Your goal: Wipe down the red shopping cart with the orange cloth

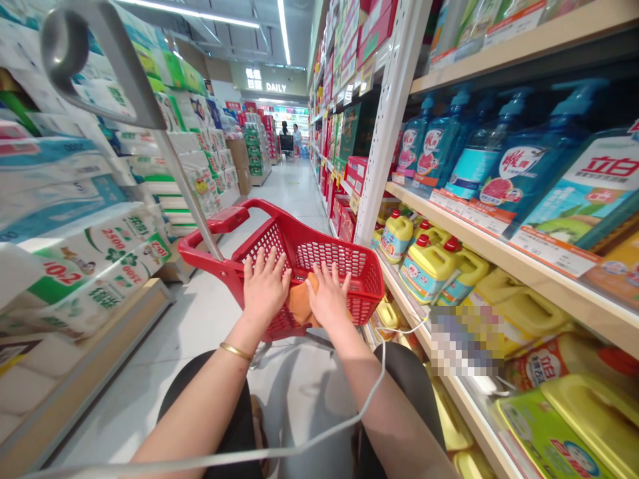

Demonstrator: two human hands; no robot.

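Note:
A red plastic shopping basket (349,256) with perforated walls stands in front of my knees. My left hand (265,285) is over its near side, palm down and fingers spread, holding nothing. Beside it, my right hand (328,296) is also stretched out with fingers apart. Between the hands is an orange cloth-like piece (300,303) at the basket's near edge. The right thumb lies against it, and part of it is hidden by that hand. A metal pole with a grey handle (114,80) rises from the basket's left side.
Shelves on the right hold blue pump bottles (519,159) and yellow jugs (429,266). Packs of tissue paper (100,273) are stacked at left. A white cable (344,426) crosses my right arm. Two people (290,136) are far down the aisle.

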